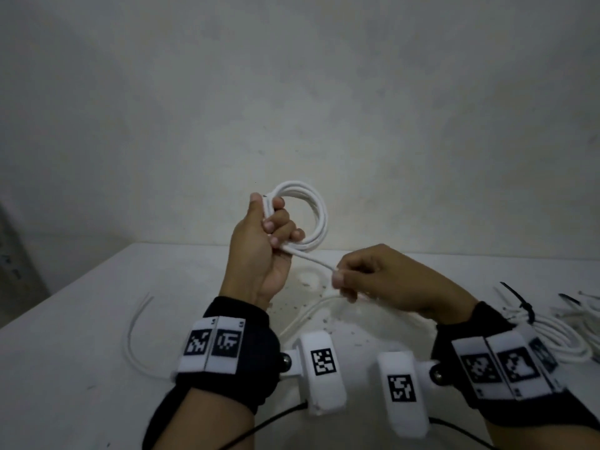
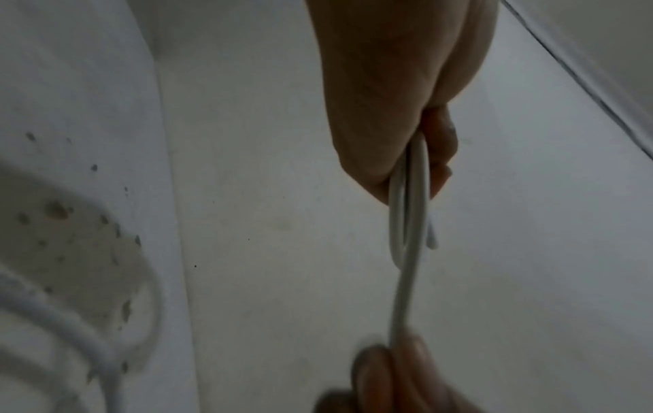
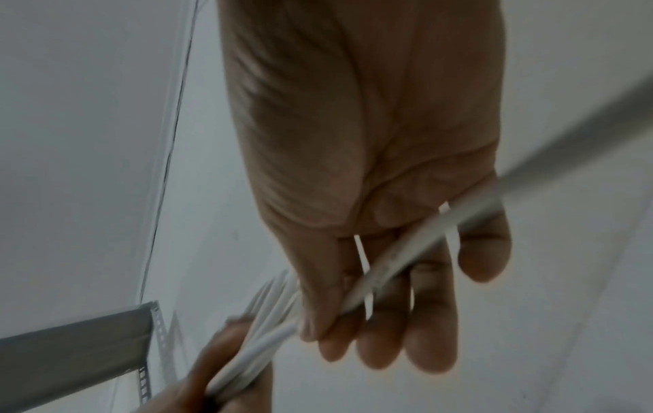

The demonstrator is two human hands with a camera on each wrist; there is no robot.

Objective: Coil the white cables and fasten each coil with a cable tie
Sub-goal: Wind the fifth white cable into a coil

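Observation:
My left hand is raised above the table and grips a coil of white cable of several loops; the left wrist view shows the coil edge-on. A free strand runs from the coil down to my right hand, which pinches it between thumb and fingers. In the right wrist view the strand crosses the fingers of that hand toward the coil. The cable's loose tail trails on the table.
A loose white cable curves on the white table at the left. At the right lies a coiled cable bound by a black cable tie, with more ties and cable beyond. A wall stands close behind.

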